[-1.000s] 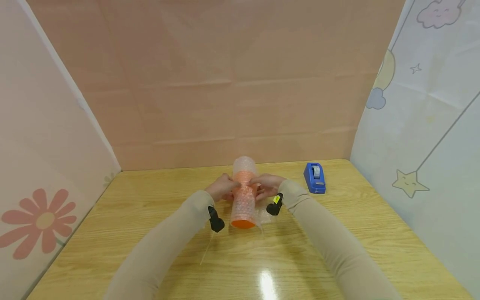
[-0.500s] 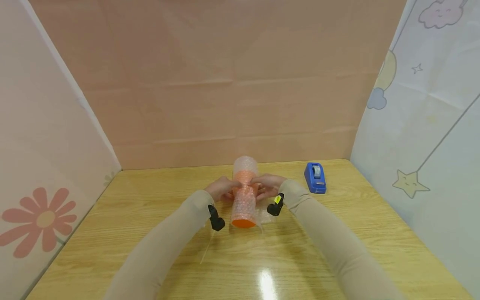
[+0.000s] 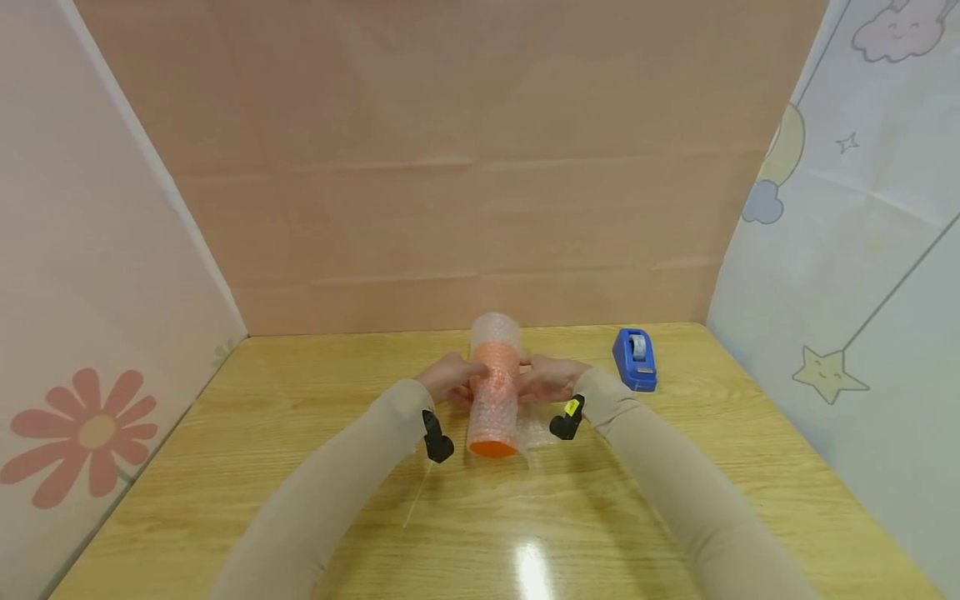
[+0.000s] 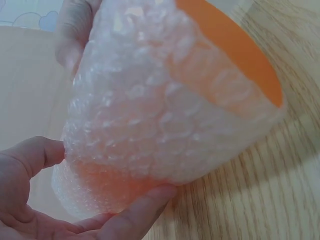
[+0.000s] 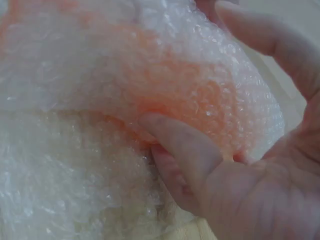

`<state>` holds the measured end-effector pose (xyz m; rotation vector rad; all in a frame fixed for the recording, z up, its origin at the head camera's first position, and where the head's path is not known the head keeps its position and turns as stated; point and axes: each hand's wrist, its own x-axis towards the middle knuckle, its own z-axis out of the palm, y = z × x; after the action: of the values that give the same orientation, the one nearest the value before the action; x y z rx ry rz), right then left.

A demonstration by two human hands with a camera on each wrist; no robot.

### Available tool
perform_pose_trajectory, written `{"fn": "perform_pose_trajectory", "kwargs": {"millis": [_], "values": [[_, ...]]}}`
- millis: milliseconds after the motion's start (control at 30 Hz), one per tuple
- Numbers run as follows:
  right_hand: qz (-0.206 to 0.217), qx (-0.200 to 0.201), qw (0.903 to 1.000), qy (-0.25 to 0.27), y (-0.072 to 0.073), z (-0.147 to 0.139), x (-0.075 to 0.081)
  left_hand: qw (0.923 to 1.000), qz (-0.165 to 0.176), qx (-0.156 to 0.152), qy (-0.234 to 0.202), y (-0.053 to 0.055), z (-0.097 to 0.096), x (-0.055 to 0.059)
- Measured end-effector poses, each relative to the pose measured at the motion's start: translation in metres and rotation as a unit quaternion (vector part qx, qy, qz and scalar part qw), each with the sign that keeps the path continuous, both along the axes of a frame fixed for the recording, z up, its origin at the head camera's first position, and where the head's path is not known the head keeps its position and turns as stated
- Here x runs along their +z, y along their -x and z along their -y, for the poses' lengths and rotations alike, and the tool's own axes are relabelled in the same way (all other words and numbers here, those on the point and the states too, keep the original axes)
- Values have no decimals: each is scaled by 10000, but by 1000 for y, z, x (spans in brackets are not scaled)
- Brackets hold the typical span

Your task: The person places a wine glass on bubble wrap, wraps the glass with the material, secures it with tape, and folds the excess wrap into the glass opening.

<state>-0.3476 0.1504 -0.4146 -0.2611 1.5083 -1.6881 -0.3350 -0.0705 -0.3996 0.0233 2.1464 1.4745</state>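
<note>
An orange cylinder (image 3: 492,450) lies rolled in clear bubble wrap (image 3: 493,408) at the middle of the table, its flat orange end facing me. On its left side, my left hand (image 3: 448,377) holds the roll, thumb on the wrap and fingers low around the side. My right hand (image 3: 551,380) is at the right side. The right wrist view shows its thumb (image 5: 265,32) raised off the roll while the other fingers (image 5: 180,142) touch the wrap low down. A loose flap of bubble wrap (image 5: 60,175) spreads on the table under that hand.
A blue tape dispenser (image 3: 634,360) with a roll of tape stands at the back right of the wooden table (image 3: 360,533). A thin pale strip (image 3: 417,496) lies in front of my left wrist. Papered walls enclose the back and both sides.
My right hand has slid right and outward, its thumb coming off the top of the roll. My left hand stays on the roll. The head view has shifted slightly.
</note>
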Motion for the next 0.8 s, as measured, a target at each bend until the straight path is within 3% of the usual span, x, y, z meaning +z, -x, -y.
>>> {"fn": "perform_pose_trajectory", "kwargs": {"millis": [133,367,567,700,800], "values": [[-136,69,9999,13,-2,1,-4,10000,53,46,23,-1,-1,1],[-466,-540,9937,-870,-9,11,3,9999,-67,4,136,1,-1,-1],[-552,-815,9845,-1449,-11,21,9,9998,-19,21,218,3,-1,-2],[-892,-887,9714,-2013,-13,24,12,9997,-56,-30,223,2,-1,-1],[-1233,-953,9518,-2641,-14,25,14,9998,-91,-79,188,0,-1,-1]]}}
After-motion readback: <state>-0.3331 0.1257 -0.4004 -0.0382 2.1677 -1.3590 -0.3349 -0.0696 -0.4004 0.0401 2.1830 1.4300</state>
